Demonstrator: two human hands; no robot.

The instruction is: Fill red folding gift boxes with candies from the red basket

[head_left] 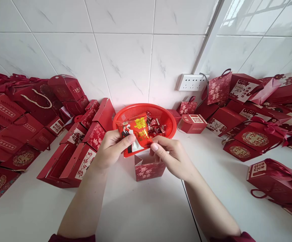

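Note:
Between my two hands is a shiny red snack packet (139, 132) with gold lettering and a printed cartoon couple. My left hand (112, 148) grips its left side, thumb lying across the front. At the lower right corner, my right hand (172, 154) pinches the packet between thumb and fingers. Just below stands a small red gift box (148, 171) with white characters, its top open; the packet and my right fingers hide part of its opening. Behind the packet sits a red plastic basket (171, 118) holding wrapped candies (156, 124).
Open red boxes (70, 164) stand in rows on the left, beside a stack of closed gift boxes (12, 124). More red boxes (257, 134) are piled on the right. A white power strip (191, 82) is against the tiled wall. A dark seam (190, 205) crosses the white table.

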